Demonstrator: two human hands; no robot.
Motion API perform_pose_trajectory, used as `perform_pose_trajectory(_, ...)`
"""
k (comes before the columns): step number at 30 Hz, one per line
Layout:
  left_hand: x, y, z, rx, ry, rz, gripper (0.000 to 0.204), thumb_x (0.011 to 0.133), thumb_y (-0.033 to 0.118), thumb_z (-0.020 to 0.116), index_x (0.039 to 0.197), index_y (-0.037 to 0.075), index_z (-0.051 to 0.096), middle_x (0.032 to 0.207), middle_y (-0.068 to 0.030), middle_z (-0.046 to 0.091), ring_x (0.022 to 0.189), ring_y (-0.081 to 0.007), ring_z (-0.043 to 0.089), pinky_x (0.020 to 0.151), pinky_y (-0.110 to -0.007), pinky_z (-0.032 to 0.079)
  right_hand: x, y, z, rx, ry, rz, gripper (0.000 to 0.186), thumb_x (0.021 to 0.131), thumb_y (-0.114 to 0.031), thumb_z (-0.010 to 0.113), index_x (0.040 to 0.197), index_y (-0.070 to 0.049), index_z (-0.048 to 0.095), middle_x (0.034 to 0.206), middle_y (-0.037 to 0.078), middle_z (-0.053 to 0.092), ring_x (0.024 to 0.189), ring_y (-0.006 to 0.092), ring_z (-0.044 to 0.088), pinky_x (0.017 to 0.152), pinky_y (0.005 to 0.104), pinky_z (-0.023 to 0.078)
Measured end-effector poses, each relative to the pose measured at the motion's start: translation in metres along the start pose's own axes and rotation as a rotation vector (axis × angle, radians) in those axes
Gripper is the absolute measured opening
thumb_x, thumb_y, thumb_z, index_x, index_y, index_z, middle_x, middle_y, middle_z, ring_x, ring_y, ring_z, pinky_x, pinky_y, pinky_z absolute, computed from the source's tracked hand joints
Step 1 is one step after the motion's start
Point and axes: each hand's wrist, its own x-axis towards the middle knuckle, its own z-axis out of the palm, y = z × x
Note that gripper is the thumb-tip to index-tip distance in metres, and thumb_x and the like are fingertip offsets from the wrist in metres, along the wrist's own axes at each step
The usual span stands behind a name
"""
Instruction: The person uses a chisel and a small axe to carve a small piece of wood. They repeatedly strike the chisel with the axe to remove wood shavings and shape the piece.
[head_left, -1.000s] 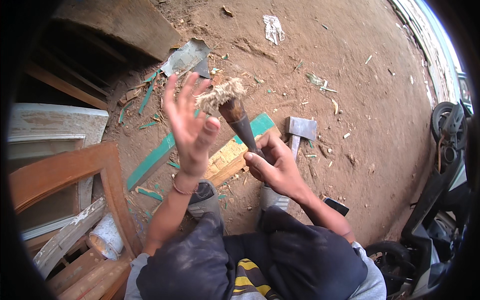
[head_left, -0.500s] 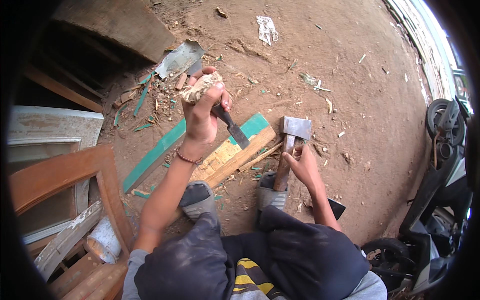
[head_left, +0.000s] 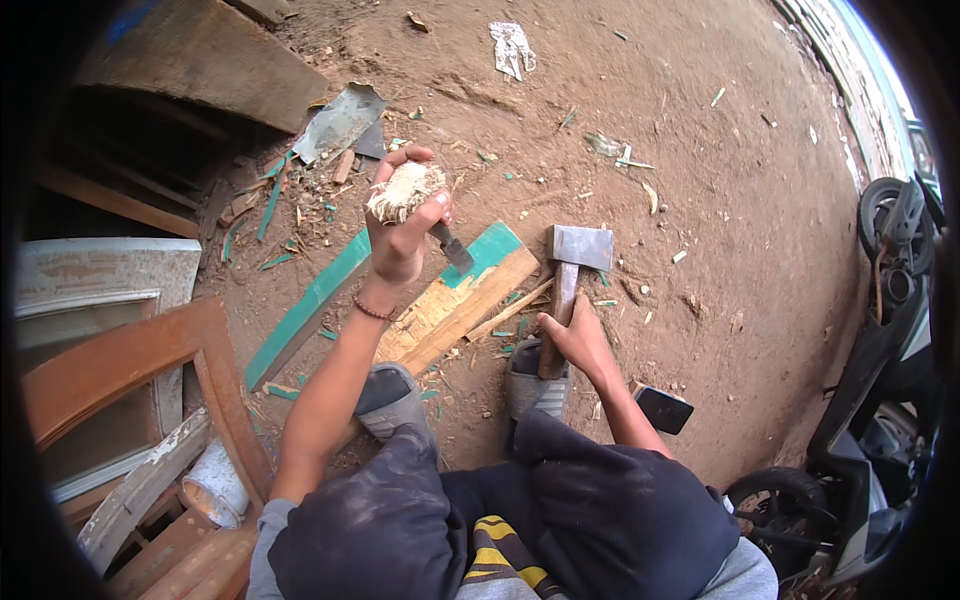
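Observation:
My left hand (head_left: 402, 225) is closed round a chisel (head_left: 452, 248) whose handle end is badly frayed. The blade points down at a thick wooden board (head_left: 470, 305), by the edge of its green paint; whether it touches is hard to tell. Part of the board's top is chipped to pale bare wood. My right hand (head_left: 582, 338) is closed on the wooden handle of a hatchet (head_left: 582, 247) with a blocky metal head. The hatchet stands out beyond my right sandal (head_left: 535, 390), to the right of the board.
Another green-painted strip (head_left: 310, 300) lies left of the board. Chips and a bent metal sheet (head_left: 340, 122) litter the dirt. Old wooden frames (head_left: 120, 350) and a white bucket (head_left: 216, 485) crowd the left. A dark phone (head_left: 663, 410) lies by my right forearm; a motorbike (head_left: 880, 400) is at right.
My left hand has tilted, bringing the chisel tip left and up in view over the green paint. My right fingers have closed round the hatchet handle. More of the phone shows.

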Motion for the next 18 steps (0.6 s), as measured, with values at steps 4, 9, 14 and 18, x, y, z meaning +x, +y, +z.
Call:
perform_pose_trajectory(4,-0.001,-0.007,-0.002,0.039,-0.07,0.023,0.043,0.082,0.009,0.054,0.122,0.005,0.04,0.078,-0.0033,0.048,0.069,-0.0121,0.048,0.065,-0.031,0.044,0.001,0.004,0.0,0.029,0.045,-0.002,0.056,0.081,-0.038,0.071,0.103,0.009,0.049,0.1,0.034,0.06,0.096,0.0446,0.061,0.084,0.0472,0.047)
perform_pose_trajectory(9,-0.005,-0.014,0.001,0.003,-0.028,0.043,0.045,0.08,0.007,0.058,0.121,0.001,0.04,0.071,-0.0043,0.051,0.066,-0.0125,0.05,0.063,-0.028,0.044,0.001,0.0,0.0,0.027,0.023,0.036,0.055,0.082,-0.038,0.07,0.102,0.008,0.048,0.1,0.035,0.06,0.095,0.0442,0.062,0.083,0.047,0.047)
perform_pose_trajectory(14,0.004,-0.008,-0.006,-0.016,-0.046,0.054,0.047,0.08,0.009,0.059,0.121,0.0,0.039,0.074,-0.0057,0.052,0.066,-0.013,0.05,0.063,-0.029,0.044,0.0,-0.001,-0.001,0.038,-0.001,0.03,0.056,0.083,-0.035,0.068,0.107,0.009,0.046,0.1,0.036,0.06,0.095,0.0454,0.062,0.083,0.0471,0.048)
perform_pose_trajectory(18,0.005,-0.006,-0.007,0.003,-0.042,0.047,0.049,0.08,0.008,0.06,0.123,0.0,0.039,0.08,-0.0064,0.054,0.07,-0.0122,0.052,0.065,-0.027,0.046,0.002,-0.003,-0.003,0.017,-0.004,0.035,0.058,0.083,-0.035,0.068,0.111,0.01,0.045,0.101,0.036,0.059,0.097,0.0454,0.061,0.084,0.0471,0.047)
